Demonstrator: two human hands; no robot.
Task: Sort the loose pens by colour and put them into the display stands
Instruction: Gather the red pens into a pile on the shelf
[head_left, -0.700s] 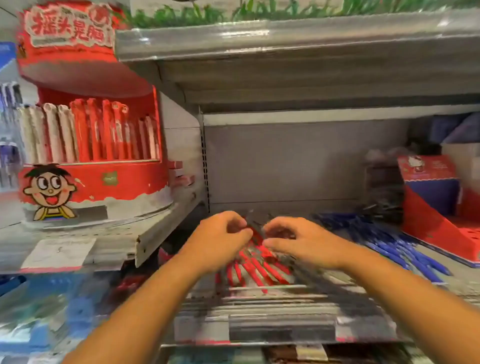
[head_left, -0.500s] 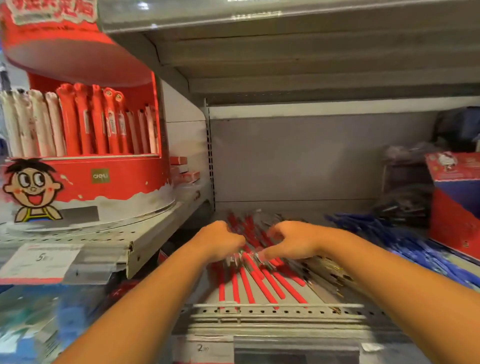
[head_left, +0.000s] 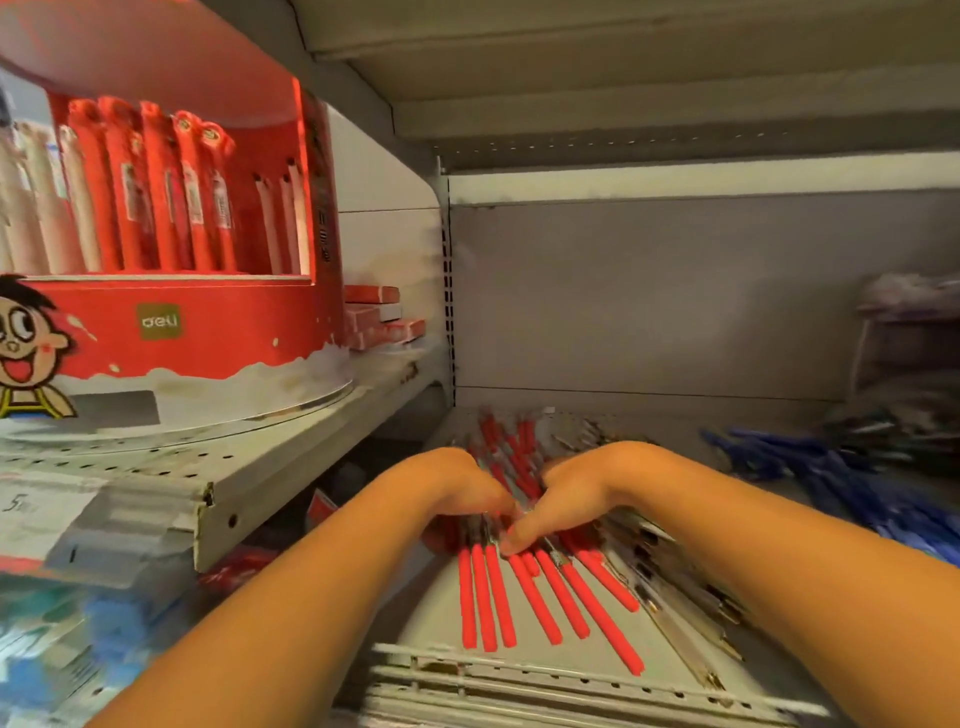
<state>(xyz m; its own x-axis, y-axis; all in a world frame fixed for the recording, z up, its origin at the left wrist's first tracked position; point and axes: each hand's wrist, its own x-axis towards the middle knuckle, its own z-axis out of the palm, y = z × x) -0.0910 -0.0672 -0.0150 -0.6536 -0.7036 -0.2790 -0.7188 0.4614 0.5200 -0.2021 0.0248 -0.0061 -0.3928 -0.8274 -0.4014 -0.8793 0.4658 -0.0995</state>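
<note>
The grey shelf (head_left: 431, 603) is carrying the loose pens. The round red display stand (head_left: 218, 332) is standing higher, up and left of the fingers. Blue pens (head_left: 831, 483) are lying heaped well right of the fingers. Slim, bright red pens (head_left: 524, 587) are fanning out from beneath the fingers. The left hand (head_left: 457, 488) and right hand (head_left: 587, 488), touching, are curling their fingers (head_left: 519, 535) narrowly onto the red bunch.

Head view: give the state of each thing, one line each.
red pens, loose, flat on the shelf.
left hand, resting on red pens, fingers hidden.
right hand, resting on red pens, thumb touching them.
blue pens, loose pile, untouched.
display stand, upright, part filled with pens.
</note>
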